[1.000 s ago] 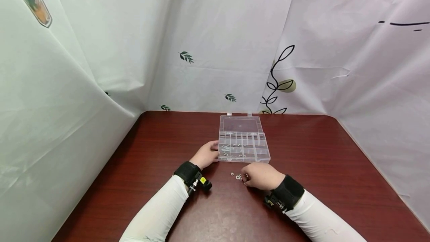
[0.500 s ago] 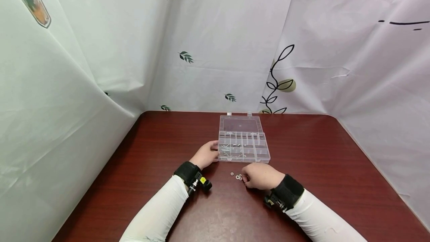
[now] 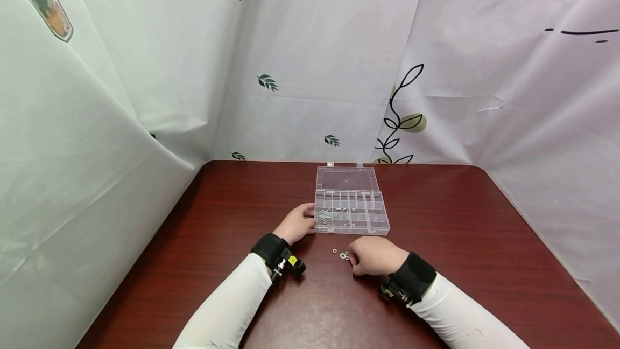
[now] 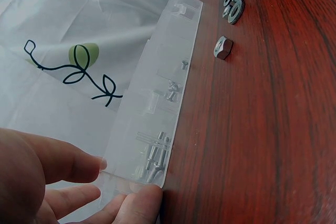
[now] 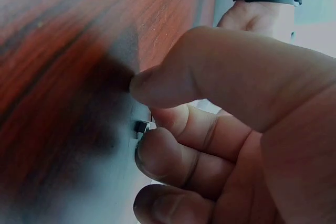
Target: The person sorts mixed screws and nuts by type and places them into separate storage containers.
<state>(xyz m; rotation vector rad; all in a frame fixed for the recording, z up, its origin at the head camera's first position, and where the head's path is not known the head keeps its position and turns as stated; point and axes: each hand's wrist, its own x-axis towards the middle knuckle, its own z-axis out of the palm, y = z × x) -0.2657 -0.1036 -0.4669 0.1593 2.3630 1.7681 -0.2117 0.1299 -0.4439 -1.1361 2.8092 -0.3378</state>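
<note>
A clear plastic compartment box (image 3: 379,230) lies with its lid (image 3: 346,179) folded back, away from me. My left hand (image 3: 296,223) holds the box's left end, thumb and fingers around its corner in the left wrist view. Screws (image 4: 154,156) sit in some compartments. In front of the box, a hex nut (image 4: 223,48) and a washer (image 4: 236,12) lie on the table among other small pieces. Beside them my right hand (image 3: 377,255) is down at the tabletop with curled fingers. A dark nut (image 5: 142,127) shows beside its fingertips; I cannot tell whether they pinch anything.
The dark red wooden table (image 3: 252,187) has a rounded far edge. White printed cloth (image 3: 310,58) hangs behind it and along both sides. Each wrist carries a black strap (image 3: 415,276) with a small camera.
Small pieces seen at my right fingertips a second ago no longer show there. The right hand has shifted very slightly. My left hand and the box stay in place.
</note>
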